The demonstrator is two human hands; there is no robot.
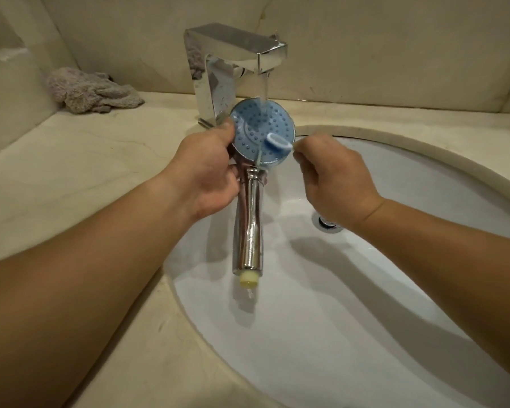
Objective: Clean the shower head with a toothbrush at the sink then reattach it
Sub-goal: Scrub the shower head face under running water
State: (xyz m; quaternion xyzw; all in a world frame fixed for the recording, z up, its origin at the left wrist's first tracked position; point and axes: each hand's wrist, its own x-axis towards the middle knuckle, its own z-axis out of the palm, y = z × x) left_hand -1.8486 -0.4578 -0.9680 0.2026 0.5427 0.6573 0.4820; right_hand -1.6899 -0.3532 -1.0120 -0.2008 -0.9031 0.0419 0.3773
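Scrubbing under running tap water: shower head point(262, 134), wet, clamped at its neck in left hand point(209, 166), right hand point(333, 178) fingers pinched on toothbrush point(277, 143) just beyond fingertips; risk: slippery chrome handle slips into sink point(395, 290).

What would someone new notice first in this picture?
A chrome hand shower with a round blue spray face sits mid-frame, gripped by the left hand under water from the angular chrome faucet. The right hand presses a blue-and-white toothbrush to its face, above the white oval sink.
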